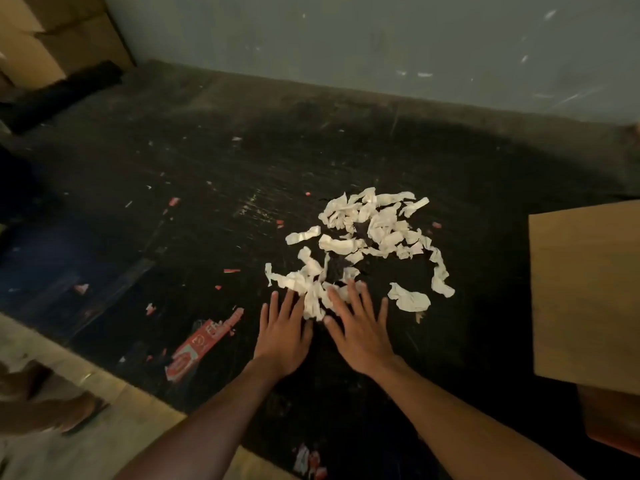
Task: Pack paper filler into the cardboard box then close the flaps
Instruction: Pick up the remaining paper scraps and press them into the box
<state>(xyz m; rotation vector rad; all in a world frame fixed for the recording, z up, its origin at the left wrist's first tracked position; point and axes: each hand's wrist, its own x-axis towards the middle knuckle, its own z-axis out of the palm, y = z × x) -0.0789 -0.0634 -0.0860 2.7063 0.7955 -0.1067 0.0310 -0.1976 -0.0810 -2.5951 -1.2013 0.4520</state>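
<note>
A loose heap of crumpled white paper filler strips (374,233) lies spread on a dark, scuffed table. My left hand (282,336) rests flat at the heap's near edge, fingers spread, fingertips touching the nearest strips. My right hand (358,327) lies beside it, palm down and fingers apart, covering a few strips. Neither hand grips anything. A brown cardboard box (585,292) stands at the right edge of the view, only one flat panel of it showing; its opening is out of sight.
A torn red and white label (202,344) and small red scraps litter the table to the left. Stacked cardboard boxes (52,32) sit at the far left corner. A grey wall (381,39) runs along the table's far side. A pale floor shows lower left.
</note>
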